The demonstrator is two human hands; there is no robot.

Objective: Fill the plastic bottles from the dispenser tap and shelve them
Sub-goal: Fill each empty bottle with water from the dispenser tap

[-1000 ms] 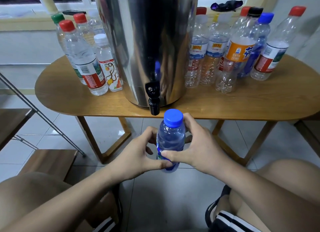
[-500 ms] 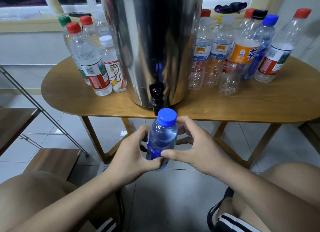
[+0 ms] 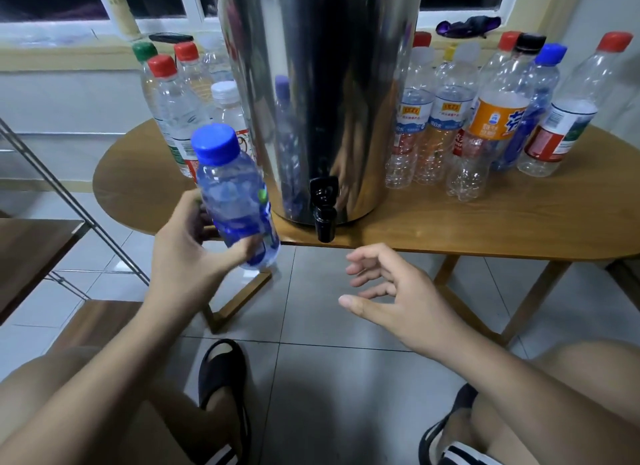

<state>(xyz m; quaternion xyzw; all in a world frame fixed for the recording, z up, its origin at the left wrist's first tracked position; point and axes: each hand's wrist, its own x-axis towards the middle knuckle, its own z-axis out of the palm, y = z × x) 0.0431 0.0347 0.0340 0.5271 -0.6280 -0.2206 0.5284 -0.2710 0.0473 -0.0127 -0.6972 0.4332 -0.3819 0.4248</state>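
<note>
Aslant, bottle [image 3: 239,201] between left hand's [image 3: 183,256] fingers [image 3: 191,208]

One dispenser [image 3: 322,83], one table [image 3: 485,222], one held bottle [image 3: 235,201], about thirteen standing bottles [image 3: 498,118]

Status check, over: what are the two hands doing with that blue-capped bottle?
Left hand grips the blue-capped bottle, cap on, tilted, left of the tap. Right hand open, empty. Slanted metal strut stands to the bottle's left.

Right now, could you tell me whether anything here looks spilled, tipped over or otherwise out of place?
No spill shows. Only the blue-capped bottle in the left hand leans; the other bottles stand upright.
</note>
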